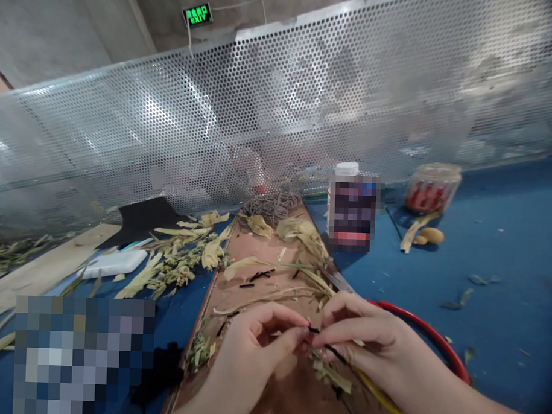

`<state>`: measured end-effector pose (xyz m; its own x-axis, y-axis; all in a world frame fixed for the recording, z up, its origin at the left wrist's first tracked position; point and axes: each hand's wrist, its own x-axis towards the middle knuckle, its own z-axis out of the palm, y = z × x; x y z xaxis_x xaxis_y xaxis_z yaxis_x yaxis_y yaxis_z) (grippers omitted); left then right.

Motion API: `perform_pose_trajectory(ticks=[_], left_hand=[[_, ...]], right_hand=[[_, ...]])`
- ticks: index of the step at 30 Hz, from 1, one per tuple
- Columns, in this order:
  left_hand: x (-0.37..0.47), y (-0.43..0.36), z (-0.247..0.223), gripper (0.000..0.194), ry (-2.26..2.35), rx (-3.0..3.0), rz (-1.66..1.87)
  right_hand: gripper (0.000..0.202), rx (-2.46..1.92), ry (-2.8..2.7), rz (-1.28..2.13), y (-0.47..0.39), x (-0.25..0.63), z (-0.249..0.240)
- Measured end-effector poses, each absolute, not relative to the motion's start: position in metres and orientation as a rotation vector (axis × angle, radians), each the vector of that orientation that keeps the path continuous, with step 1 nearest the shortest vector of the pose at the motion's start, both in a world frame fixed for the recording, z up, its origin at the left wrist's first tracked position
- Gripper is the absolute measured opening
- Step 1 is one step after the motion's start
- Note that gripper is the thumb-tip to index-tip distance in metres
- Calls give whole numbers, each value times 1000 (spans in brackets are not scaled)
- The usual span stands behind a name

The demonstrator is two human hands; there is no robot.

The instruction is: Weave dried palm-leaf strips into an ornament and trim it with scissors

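Note:
My left hand [263,342] and my right hand [374,338] meet above a brown board, their thumbs and forefingers pinched together. Between the fingertips is a thin black strip [314,330]. Below my right fingers a dark strand [336,354] runs down toward a yellow curved band [382,399]; whether these join the strip I cannot tell. Dried pale leaves [302,232] and black snippets [258,276] lie on the board [251,251]. Partly behind my right hand, a red curved handle [434,336] and a metal blade [341,282] show, seemingly scissors.
A blurred-label bottle with a white cap [347,168] and a clear jar [435,188] stand at the back. Dried greenish flowers [178,267], a white case [115,263] and a black sheet [146,220] lie left. A perforated metal screen [261,104] closes off the blue table [505,239].

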<state>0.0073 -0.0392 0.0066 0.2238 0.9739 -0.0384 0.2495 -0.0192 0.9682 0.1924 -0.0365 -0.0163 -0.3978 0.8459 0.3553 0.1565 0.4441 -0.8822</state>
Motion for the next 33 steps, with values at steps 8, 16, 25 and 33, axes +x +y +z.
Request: perform_pose_trajectory(ticks=[8, 16, 25, 33], left_hand=[[14, -40, 3, 10, 1228, 1400, 890], [15, -48, 3, 10, 1209, 1409, 860], [17, -54, 0, 18, 1164, 1500, 837], [19, -54, 8, 14, 1181, 1605, 856]], right_hand=[[14, -866, -1867, 957, -44, 185, -20], [16, -1141, -1721, 1131, -48, 183, -27], [6, -1249, -1739, 1040, -47, 188, -20], [6, -1211, -1749, 1005, -47, 190, -23]])
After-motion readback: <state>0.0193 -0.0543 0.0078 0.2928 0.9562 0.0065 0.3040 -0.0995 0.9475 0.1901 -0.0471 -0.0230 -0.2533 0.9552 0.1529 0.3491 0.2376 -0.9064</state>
